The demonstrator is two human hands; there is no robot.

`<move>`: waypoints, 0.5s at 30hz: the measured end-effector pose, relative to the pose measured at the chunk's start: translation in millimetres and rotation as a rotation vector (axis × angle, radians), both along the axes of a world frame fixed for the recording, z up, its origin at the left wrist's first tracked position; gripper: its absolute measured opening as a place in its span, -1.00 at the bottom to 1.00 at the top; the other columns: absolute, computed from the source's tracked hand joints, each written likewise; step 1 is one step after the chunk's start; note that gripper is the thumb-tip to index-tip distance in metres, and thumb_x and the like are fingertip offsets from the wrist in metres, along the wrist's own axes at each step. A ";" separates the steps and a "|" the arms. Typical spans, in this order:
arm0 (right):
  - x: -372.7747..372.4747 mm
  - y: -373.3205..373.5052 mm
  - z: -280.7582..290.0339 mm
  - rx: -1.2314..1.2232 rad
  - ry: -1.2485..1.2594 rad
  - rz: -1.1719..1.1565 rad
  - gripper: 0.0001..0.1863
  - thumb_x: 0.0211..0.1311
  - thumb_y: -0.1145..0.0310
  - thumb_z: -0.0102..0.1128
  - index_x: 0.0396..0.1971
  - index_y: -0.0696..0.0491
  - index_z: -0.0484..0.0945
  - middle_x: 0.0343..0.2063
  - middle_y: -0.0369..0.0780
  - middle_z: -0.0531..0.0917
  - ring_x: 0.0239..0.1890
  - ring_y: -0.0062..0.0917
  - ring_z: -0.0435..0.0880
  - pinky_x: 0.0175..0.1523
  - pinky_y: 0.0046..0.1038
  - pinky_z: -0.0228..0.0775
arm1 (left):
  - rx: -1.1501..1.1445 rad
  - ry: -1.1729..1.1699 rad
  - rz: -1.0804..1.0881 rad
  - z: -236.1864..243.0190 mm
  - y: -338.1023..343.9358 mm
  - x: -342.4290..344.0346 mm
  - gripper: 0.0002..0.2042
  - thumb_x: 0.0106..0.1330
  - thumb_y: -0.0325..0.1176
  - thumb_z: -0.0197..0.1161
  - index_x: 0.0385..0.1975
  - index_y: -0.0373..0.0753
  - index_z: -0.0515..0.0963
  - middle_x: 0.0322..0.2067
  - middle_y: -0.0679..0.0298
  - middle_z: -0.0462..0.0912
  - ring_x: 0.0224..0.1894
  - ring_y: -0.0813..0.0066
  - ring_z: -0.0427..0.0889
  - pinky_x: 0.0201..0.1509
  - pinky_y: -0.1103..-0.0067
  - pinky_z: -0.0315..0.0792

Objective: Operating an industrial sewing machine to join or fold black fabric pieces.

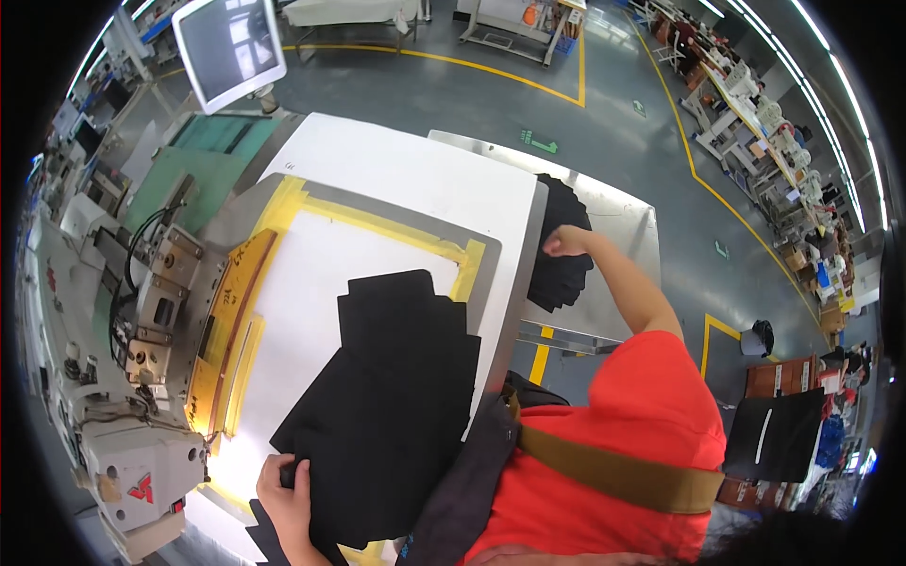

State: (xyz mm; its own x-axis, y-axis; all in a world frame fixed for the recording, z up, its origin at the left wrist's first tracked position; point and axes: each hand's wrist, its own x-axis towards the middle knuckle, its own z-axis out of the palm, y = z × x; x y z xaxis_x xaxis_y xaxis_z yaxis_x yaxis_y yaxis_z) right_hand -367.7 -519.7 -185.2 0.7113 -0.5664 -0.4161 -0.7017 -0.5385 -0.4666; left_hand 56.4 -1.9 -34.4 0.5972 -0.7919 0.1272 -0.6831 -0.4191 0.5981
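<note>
Black cut fabric pieces (396, 377) lie overlapping on the white work surface in front of me. My left hand (285, 495) pinches their lower left edge between thumb and fingers. Out to the right, a fanned stack of black fabric pieces (561, 269) rests on a metal side table. Over the upper right part of that stack is my right hand (568, 241), its fingers curled closed. Whether it has hold of a piece cannot be made out. Another dark fabric corner (267, 533) shows below my left hand.
A sewing machine head (142, 472) stands at the left, beside a wooden strip (226, 330) fixed with yellow tape. Yellow tape (377, 231) frames the white work area. Beyond are a monitor (231, 47) and the metal side table (628, 222).
</note>
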 end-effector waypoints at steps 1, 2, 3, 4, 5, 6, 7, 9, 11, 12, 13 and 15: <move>4.5 -6.1 7.1 0.097 0.077 -0.224 -0.75 0.09 0.43 0.14 -0.23 0.05 0.70 -0.28 -0.11 0.72 -0.19 -0.25 0.69 0.01 -0.28 0.51 | -0.017 0.038 -0.015 3.5 5.4 3.0 -0.84 0.07 -0.51 0.36 -0.43 -0.34 0.50 -0.49 0.10 0.55 -0.41 0.09 0.55 -0.27 0.40 0.40; 12.9 -15.3 18.3 0.189 0.164 -0.437 -0.77 0.12 0.39 0.16 -0.24 0.02 0.71 -0.28 -0.12 0.73 -0.20 -0.25 0.69 -0.01 -0.27 0.52 | -0.035 0.079 -0.017 6.2 9.6 2.6 -0.84 0.05 -0.52 0.36 -0.44 -0.34 0.50 -0.49 0.11 0.55 -0.42 0.11 0.55 -0.27 0.42 0.41; 38.3 -3.9 48.5 -0.540 0.223 -0.312 -0.80 0.18 0.32 0.17 -0.26 0.00 0.70 -0.28 -0.13 0.72 -0.22 -0.22 0.70 -0.08 -0.27 0.53 | -0.045 0.105 -0.008 9.0 11.6 2.3 -0.84 0.02 -0.54 0.38 -0.46 -0.34 0.51 -0.51 0.12 0.56 -0.44 0.17 0.56 -0.29 0.46 0.42; 43.6 -21.1 71.0 -0.891 0.176 -0.305 -0.81 0.25 0.31 0.12 -0.24 -0.01 0.68 -0.29 -0.14 0.72 -0.22 -0.20 0.70 -0.13 -0.27 0.52 | -0.046 0.183 -0.017 10.6 8.1 5.6 -0.84 0.00 -0.54 0.40 -0.49 -0.34 0.52 -0.53 0.15 0.56 -0.45 0.22 0.57 -0.31 0.49 0.42; 39.0 -28.5 97.9 -0.929 -0.332 -0.422 -0.76 0.28 0.36 0.02 -0.20 0.03 0.67 -0.31 -0.11 0.71 -0.24 -0.22 0.70 -0.11 -0.31 0.52 | -0.077 0.265 -0.048 13.5 3.5 6.5 -0.85 -0.01 -0.54 0.41 -0.50 -0.34 0.54 -0.53 0.16 0.57 -0.45 0.26 0.58 -0.31 0.51 0.42; 82.7 -2.9 145.1 -0.890 -0.453 -0.512 -0.79 0.28 0.35 0.08 -0.20 0.05 0.66 -0.29 -0.11 0.70 -0.22 -0.26 0.69 -0.09 -0.35 0.51 | -0.131 0.307 -0.071 8.2 2.3 9.6 -0.87 0.00 -0.53 0.41 -0.50 -0.33 0.57 -0.52 0.18 0.58 -0.44 0.29 0.58 -0.31 0.51 0.42; 124.8 23.7 177.8 -0.839 -0.606 -0.400 -0.81 0.24 0.36 0.15 -0.20 0.05 0.66 -0.28 -0.13 0.70 -0.22 -0.28 0.69 -0.09 -0.36 0.51 | -0.160 0.309 -0.090 10.3 2.2 10.2 -0.87 0.00 -0.53 0.42 -0.49 -0.32 0.58 -0.51 0.19 0.59 -0.45 0.32 0.57 -0.31 0.54 0.41; 195.0 74.4 201.3 -0.794 -0.808 -0.040 -0.76 0.15 0.39 0.27 -0.16 0.05 0.64 -0.20 -0.17 0.68 -0.17 -0.29 0.67 -0.05 -0.35 0.49 | -0.191 0.403 -0.111 6.3 6.4 13.3 -0.88 0.04 -0.52 0.42 -0.49 -0.32 0.59 -0.49 0.24 0.60 -0.45 0.39 0.56 -0.31 0.56 0.40; 259.7 139.4 194.9 -0.665 -0.819 0.391 -0.48 0.04 0.37 0.38 0.08 0.03 0.52 0.04 -0.18 0.59 0.04 -0.27 0.57 0.16 -0.28 0.38 | -0.273 0.537 -0.116 9.0 12.4 12.0 -0.87 0.07 -0.52 0.42 -0.43 -0.32 0.58 -0.48 0.27 0.61 -0.44 0.47 0.54 -0.31 0.57 0.40; 292.7 170.8 187.6 -0.526 -0.895 0.695 -0.43 0.00 0.32 0.45 0.06 0.08 0.47 0.18 -0.13 0.47 0.22 -0.27 0.45 0.27 -0.20 0.27 | -0.277 0.513 -0.070 7.2 14.0 10.9 -0.87 0.07 -0.52 0.42 -0.43 -0.32 0.58 -0.48 0.27 0.61 -0.44 0.47 0.54 -0.31 0.57 0.40; 316.5 201.3 176.4 -0.642 -0.917 0.985 -0.37 -0.02 0.24 0.46 0.10 0.01 0.44 0.27 -0.17 0.39 0.32 -0.31 0.36 0.29 -0.13 0.25 | -0.322 0.552 -0.068 5.7 16.0 12.1 -0.86 0.10 -0.49 0.41 -0.39 -0.32 0.58 -0.47 0.26 0.62 -0.43 0.48 0.54 -0.30 0.58 0.40; 355.2 257.7 167.2 -0.649 -1.035 1.366 -0.49 0.23 0.25 0.14 0.21 -0.13 0.38 0.33 -0.25 0.32 0.39 -0.38 0.26 0.39 -0.15 0.10 | -0.365 0.568 -0.034 12.6 20.6 13.7 -0.84 0.13 -0.47 0.40 -0.35 -0.32 0.58 -0.46 0.26 0.62 -0.42 0.50 0.54 -0.30 0.58 0.40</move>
